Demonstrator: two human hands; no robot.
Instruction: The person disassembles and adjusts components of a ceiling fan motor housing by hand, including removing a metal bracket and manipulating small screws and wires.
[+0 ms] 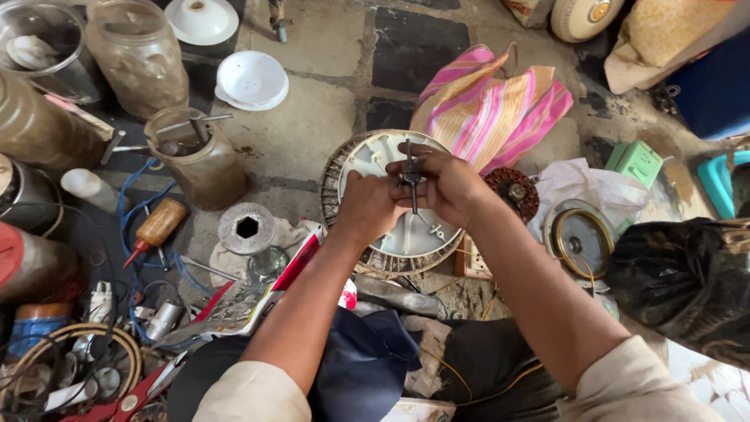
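Note:
My left hand (367, 207) and my right hand (445, 185) meet in the middle of the view, both closed around a thin dark metal shaft (411, 176) that stands upright between the fingers. Directly below them a round white fan motor housing (388, 156) with a ribbed rim lies on the stone floor. A wound motor part with a reddish-brown coil (516, 191) lies just right of my right hand.
Dusty jars (137, 51), a tin with tools (199, 160), white lids (251, 80), an orange-handled screwdriver (156, 227) and blue wire (129, 195) crowd the left. A pink striped bag (488, 101), a metal cover (580, 234), a green box (637, 162) and a white plastic bag (586, 184) lie to the right.

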